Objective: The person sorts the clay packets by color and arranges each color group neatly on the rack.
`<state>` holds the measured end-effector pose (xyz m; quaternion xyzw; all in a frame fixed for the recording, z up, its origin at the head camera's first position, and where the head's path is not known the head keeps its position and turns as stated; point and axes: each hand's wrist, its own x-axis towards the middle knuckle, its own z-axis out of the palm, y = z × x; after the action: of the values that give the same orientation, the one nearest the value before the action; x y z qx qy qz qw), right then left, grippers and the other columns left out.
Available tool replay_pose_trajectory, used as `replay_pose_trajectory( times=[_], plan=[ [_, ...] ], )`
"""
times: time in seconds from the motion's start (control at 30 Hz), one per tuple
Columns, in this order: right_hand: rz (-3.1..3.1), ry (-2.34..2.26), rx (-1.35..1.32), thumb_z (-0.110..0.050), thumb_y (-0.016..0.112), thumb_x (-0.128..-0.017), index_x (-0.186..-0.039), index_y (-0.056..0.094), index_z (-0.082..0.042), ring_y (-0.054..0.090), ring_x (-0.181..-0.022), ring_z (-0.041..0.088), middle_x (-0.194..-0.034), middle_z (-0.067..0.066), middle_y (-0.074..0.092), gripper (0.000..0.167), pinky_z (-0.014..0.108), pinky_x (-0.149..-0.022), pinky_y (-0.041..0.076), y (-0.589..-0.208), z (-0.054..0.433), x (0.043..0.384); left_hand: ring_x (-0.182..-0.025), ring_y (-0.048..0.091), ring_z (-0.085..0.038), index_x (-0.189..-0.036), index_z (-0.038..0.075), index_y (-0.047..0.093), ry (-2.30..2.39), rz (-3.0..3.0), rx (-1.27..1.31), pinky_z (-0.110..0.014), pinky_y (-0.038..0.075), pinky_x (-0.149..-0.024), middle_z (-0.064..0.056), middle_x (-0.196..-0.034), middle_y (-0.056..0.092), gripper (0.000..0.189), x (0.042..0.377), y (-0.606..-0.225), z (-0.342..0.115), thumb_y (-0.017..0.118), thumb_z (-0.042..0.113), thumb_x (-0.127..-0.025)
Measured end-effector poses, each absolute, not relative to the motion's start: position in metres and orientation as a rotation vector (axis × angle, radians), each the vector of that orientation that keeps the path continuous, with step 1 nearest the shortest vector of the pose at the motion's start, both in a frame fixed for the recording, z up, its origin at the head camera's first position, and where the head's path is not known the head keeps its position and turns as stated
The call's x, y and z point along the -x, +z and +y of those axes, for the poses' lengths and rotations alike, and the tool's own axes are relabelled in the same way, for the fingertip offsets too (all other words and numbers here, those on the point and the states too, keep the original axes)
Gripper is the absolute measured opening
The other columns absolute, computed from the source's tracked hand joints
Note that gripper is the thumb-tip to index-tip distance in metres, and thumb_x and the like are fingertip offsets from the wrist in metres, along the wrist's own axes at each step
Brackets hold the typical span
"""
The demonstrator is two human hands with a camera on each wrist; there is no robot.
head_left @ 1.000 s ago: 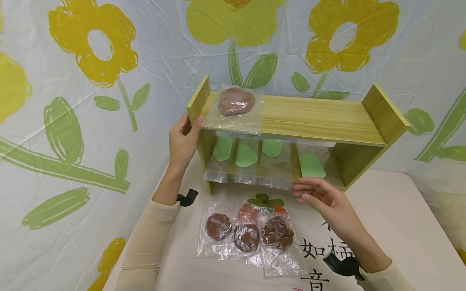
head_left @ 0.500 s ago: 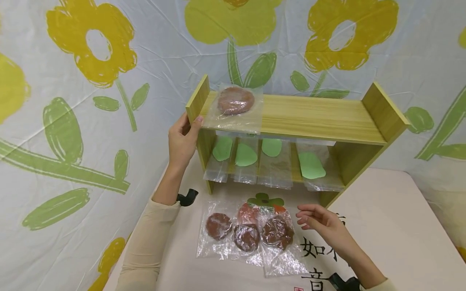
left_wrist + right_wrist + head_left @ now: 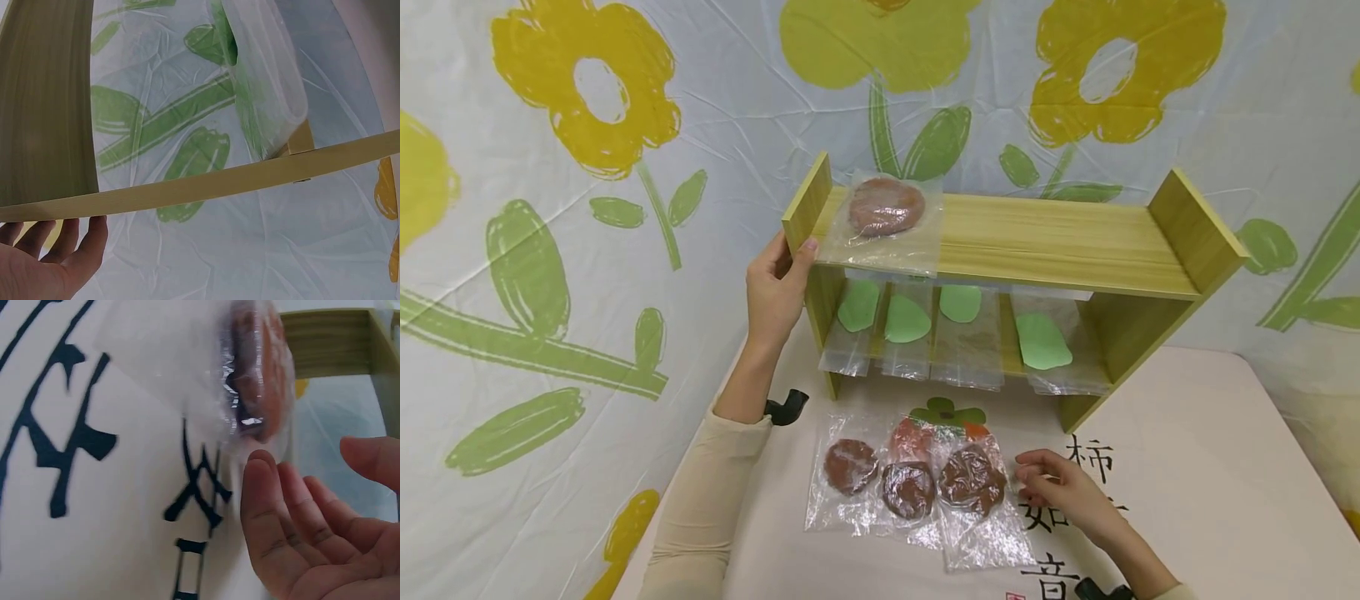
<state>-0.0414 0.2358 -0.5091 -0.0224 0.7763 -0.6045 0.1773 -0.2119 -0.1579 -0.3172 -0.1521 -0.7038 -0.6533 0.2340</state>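
Note:
My left hand (image 3: 777, 296) grips the left side panel of a small wooden shelf (image 3: 1045, 237), thumb on its front edge. In the left wrist view its fingers (image 3: 94, 244) lie against the panel. My right hand (image 3: 1063, 492) holds nothing, fingers relaxed, over the table just right of three clear bags holding reddish-brown flattened lumps. The nearest bagged lump (image 3: 972, 481) is dark and knobbly; in the right wrist view its bag (image 3: 256, 369) stands right at my fingertips. Farther left lie the middle bagged lump (image 3: 908, 490) and a round one (image 3: 850, 467).
Another bagged reddish lump (image 3: 886, 207) lies on the top board at the left. Several bags with flat green pieces (image 3: 1043, 342) line the lower board, their ends overhanging its front edge. Printed black characters (image 3: 1049, 575) mark the tablecloth. A flowered curtain (image 3: 730, 150) hangs behind.
My right hand has left the rightmost green-piece bag on the lower board and come down and nearer, beside the reddish bags. The left hand stays on the shelf.

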Motion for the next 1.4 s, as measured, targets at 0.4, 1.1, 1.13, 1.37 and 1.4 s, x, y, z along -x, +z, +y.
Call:
replay_pose_trajectory(
  times=[0.4, 1.1, 1.13, 1.37, 1.4],
  plan=[
    [2.221, -1.603, 0.044, -0.006, 0.063, -0.097, -0.122, 0.053, 0.016, 0.063, -0.074, 0.026, -0.093, 0.015, 0.064, 0.035, 0.035, -0.062, 0.056, -0.522, 0.234, 0.039, -0.108, 0.064, -0.023, -0.139, 0.0, 0.058, -1.787, -1.941, 0.426, -0.046, 0.054, -0.089, -0.016, -0.126, 0.066, 0.04, 0.191, -0.298, -0.152, 0.06, 0.012, -0.101],
    [2.64, -1.095, 0.049, -0.009, 0.07, -0.09, -0.087, 0.064, -0.007, 0.053, -0.064, 0.016, -0.075, -0.001, 0.06, 0.007, 0.029, -0.053, 0.044, -0.528, 0.212, 0.045, -0.108, 0.064, -0.024, -0.138, -0.002, 0.058, -1.741, -1.946, 0.43, -0.043, 0.054, -0.087, -0.019, -0.127, 0.065, 0.04, 0.189, -0.296, -0.151, 0.06, 0.01, -0.101],
    [2.642, -1.089, 0.057, -0.009, 0.069, -0.089, -0.087, 0.063, -0.007, 0.052, -0.063, 0.016, -0.074, -0.001, 0.059, 0.007, 0.029, -0.052, 0.044, -0.528, 0.212, 0.045, -0.108, 0.064, -0.024, -0.138, -0.003, 0.058, -1.738, -1.946, 0.431, -0.044, 0.054, -0.087, -0.019, -0.127, 0.065, 0.04, 0.189, -0.296, -0.151, 0.06, 0.01, -0.101],
    [2.504, -1.336, 0.017, -0.005, 0.062, -0.091, -0.089, 0.061, -0.001, 0.057, -0.06, 0.017, -0.071, 0.004, 0.059, 0.005, 0.029, -0.052, 0.05, -0.525, 0.216, 0.043, -0.108, 0.064, -0.023, -0.138, -0.002, 0.058, -1.735, -1.946, 0.425, -0.038, 0.054, -0.086, -0.019, -0.126, 0.065, 0.039, 0.189, -0.297, -0.151, 0.06, 0.01, -0.101],
    [2.472, -1.393, 0.0, -0.005, 0.061, -0.092, -0.089, 0.06, 0.001, 0.058, -0.062, 0.018, -0.073, 0.005, 0.06, 0.006, 0.029, -0.053, 0.052, -0.524, 0.217, 0.043, -0.109, 0.064, -0.023, -0.138, -0.002, 0.058, -1.734, -1.946, 0.426, -0.035, 0.054, -0.087, -0.018, -0.126, 0.065, 0.039, 0.189, -0.297, -0.152, 0.06, 0.01, -0.101]
  ],
)
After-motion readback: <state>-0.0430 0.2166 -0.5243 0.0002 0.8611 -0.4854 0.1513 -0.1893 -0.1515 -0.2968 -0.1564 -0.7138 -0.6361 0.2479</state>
